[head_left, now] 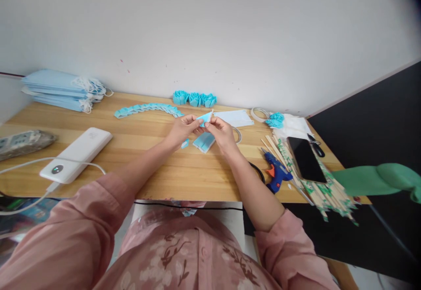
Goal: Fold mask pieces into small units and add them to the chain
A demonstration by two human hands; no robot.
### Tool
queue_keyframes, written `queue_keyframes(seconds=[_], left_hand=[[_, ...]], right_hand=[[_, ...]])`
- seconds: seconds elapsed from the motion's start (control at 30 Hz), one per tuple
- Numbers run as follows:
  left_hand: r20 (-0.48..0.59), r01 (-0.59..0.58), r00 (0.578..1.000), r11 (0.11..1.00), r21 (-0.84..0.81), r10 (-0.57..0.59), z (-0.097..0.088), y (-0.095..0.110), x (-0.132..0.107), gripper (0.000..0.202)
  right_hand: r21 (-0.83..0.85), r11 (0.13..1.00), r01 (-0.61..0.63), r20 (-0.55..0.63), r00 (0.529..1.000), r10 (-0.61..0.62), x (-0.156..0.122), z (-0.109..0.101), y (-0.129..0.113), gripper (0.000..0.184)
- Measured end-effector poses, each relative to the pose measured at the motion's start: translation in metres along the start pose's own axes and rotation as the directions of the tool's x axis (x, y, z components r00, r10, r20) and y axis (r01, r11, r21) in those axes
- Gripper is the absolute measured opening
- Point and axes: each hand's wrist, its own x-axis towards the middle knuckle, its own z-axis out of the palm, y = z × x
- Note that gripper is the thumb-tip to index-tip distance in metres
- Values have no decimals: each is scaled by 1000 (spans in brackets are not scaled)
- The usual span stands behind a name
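Observation:
My left hand [182, 129] and my right hand [223, 134] meet over the middle of the table. Both pinch a small folded piece of blue face mask [204, 118] between thumbs and fingers. Below them lies a cut blue mask piece [204, 142], with a smaller blue scrap [185, 143] to its left. A pale blue flat mask sheet [234, 118] rests just beyond my right hand. To the left stretches a curved strip of folded blue petals [148, 108]. Three blue rosettes [194, 99] stand in a row near the wall.
At the back left is a stack of masks [55, 89]; nearer lies a white power bank [77, 154] with its cable. On the right are a tape roll [259, 114], another blue rosette [275, 120], a blue glue gun [278, 174], a phone [305, 159] and wrapped chopsticks [332, 196].

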Motion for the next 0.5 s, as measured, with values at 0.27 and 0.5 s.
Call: queue_keyframes(seconds=[0.27,0.5], left_hand=[[96,49,994,999,-3,-48,0,-2,-1,38],[38,-15,999,1000,-16,16,1,2,-2,34]], right_hand=[[70,997,-30,-17,999,31,1,2,0,23],[41,999,-2,-17,1000,2,0,2,0,24]])
